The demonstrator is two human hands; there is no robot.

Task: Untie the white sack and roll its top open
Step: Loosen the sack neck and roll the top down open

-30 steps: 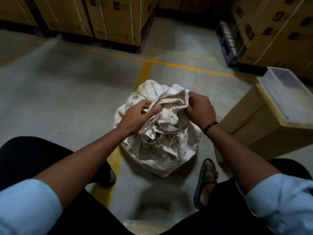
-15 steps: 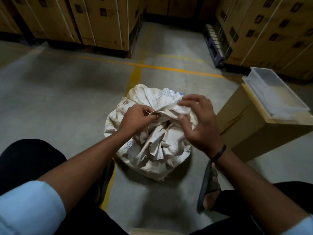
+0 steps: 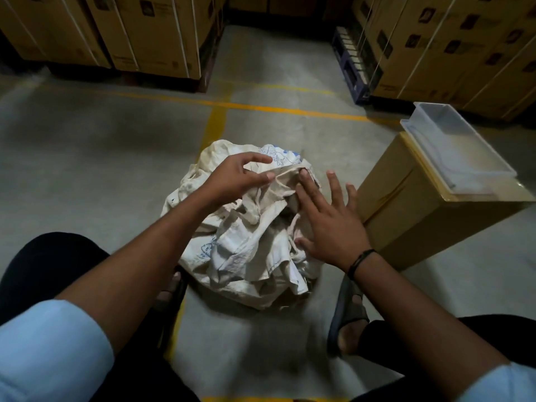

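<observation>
Since half a second before, my right hand (image 3: 327,224) had flattened, its fingers spread wide and their tips on the twisted strip (image 3: 287,175) at the top of the sack (image 3: 246,256). It sat on the floor (image 3: 87,169) at centre frame, between my feet. My left hand (image 3: 237,178) pinched that strip with its thumb and curled fingers. I judged the untying only partly done, with the mouth still bunched. Next I needed to pull the strip clear, then fold the rim outward.

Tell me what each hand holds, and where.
The left hand pinches the white sack by a fold at its top; the right hand holds nothing.
</observation>
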